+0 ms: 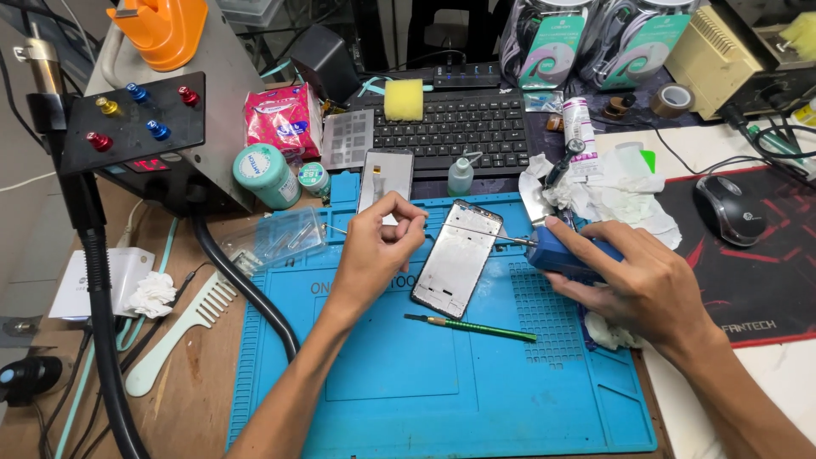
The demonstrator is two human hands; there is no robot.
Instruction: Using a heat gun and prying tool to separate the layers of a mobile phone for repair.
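Phone repair workshop, pretty clearly

Blue silicone repair mat [442, 399] on a cluttered bench [195, 399], a hot-air rework station [144, 119] with its hose, a bare phone frame [456, 259], a soldering station [722, 59] and a keyboard [455, 127] behind.

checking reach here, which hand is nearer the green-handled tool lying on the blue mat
Left. The left hand is up and to the left of the green-handled tool; the right hand, holding a blue tool, sits farther off past the tool's right end.

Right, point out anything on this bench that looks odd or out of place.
A pale green comb lies off the blue mat, among the repair gear. Crumpled tissues are piled by the keyboard. The phone frame sits askew between the left hand and right hand.
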